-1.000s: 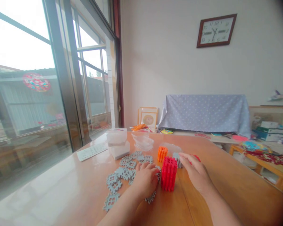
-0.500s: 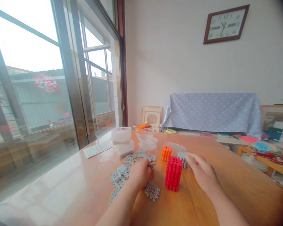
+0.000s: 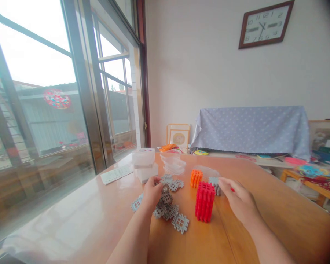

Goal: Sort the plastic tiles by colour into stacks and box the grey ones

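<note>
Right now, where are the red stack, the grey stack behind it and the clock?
Red stack [image 3: 205, 203], head view: middle of its near side.
Grey stack [image 3: 217, 189], head view: its visible side.
Clock [image 3: 266, 25], head view: middle of its face.

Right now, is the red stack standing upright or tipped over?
Upright: the red stack stands tall on the table, its flat top facing up.

Grey notched lattice tiles [image 3: 167, 198] in a loose overlapping heap, left of a grey stack [image 3: 214, 181], seemingly upright, partly hidden
</note>
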